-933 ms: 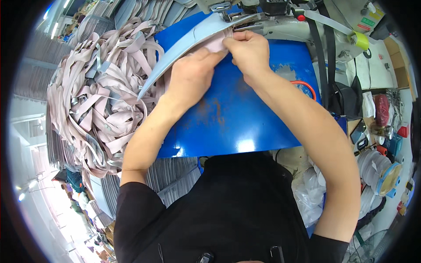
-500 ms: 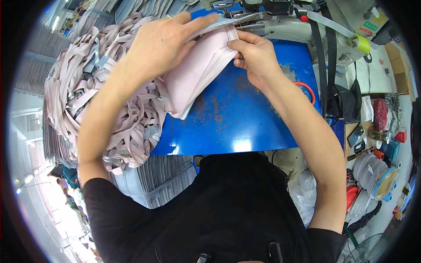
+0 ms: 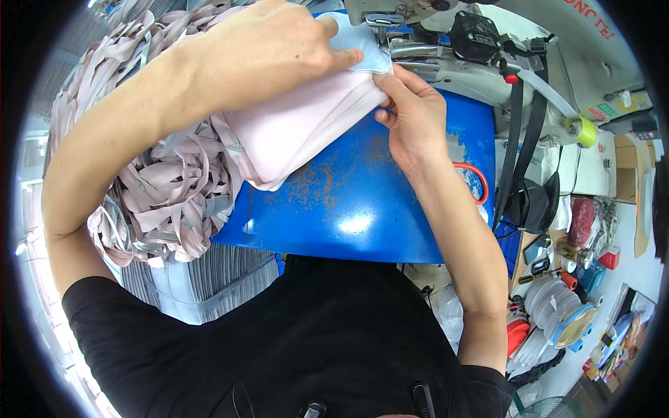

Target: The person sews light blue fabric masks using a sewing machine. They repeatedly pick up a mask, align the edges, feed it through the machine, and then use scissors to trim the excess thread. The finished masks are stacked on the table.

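Over blue tbl (image 3: pixel 317 233), R fingers (image 3: pixel 394 87) pinch pink cloth (image 3: pixel 289 132), L fingers (image 3: pixel 347 60) spread atop; box (image 3: pixel 626 171) contents unclear.

Cloth piece (image 3: pixel 293 129): plain pale pink with a whitish edge; light blue on the upper layer.
Tangled strips (image 3: pixel 171 209): dusty pink, with silvery grey and grey-blue lengths among them.
Tabletop (image 3: pixel 390 216): glossy bright blue, speckled rust-brown, one pale grey patch.
Stacked sheets (image 3: pixel 240 285): grey and pale grey-blue, finely striped by their edges.
Sewing machine (image 3: pixel 592 70): off-white to pale grey, red lettering.
Machine button (image 3: pixel 511 79): red.
Tape roll (image 3: pixel 585 131): yellow-green.
Hanging straps (image 3: pixel 508 150): black.
Curved tube (image 3: pixel 481 182): orange-red.
Shirt (image 3: pixel 306 334): plain black.
Carton (image 3: pixel 626 167): brown.
Wrapped bundle (image 3: pixel 581 221): deep red.
Spool (image 3: pixel 575 327): white, yellowish face.
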Demonstrator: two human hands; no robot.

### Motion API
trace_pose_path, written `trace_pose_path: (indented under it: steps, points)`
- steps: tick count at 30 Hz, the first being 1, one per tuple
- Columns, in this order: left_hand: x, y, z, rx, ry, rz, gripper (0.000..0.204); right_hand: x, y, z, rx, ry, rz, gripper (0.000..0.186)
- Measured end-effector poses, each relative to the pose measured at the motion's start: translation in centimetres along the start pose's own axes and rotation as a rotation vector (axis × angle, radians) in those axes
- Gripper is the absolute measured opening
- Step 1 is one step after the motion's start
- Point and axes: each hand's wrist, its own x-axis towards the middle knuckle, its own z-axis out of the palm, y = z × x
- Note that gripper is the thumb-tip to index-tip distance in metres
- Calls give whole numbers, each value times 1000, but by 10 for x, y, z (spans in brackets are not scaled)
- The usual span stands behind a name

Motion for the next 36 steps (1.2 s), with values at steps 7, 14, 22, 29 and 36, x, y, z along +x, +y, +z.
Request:
trace_pose_path:
  steps: [7,14,22,29,36]
  points:
    - [8,30,1,-40,54,-165,53,7,8,-1,40,13,-38,21]
    - [33,79,3,-229,131,-348,42,4,24,-11,120,-42,-153,34]
    - [56,99,10,-388,194,-480,31,-21,31,-34,-80,-93,-127,24]
    - [56,115,26,-730,299,-761,37,-46,40,-55,-365,-119,-373,35]
    - [-4,205,30,-738,663,-488,54,-114,17,-67,-433,-96,-76,33]
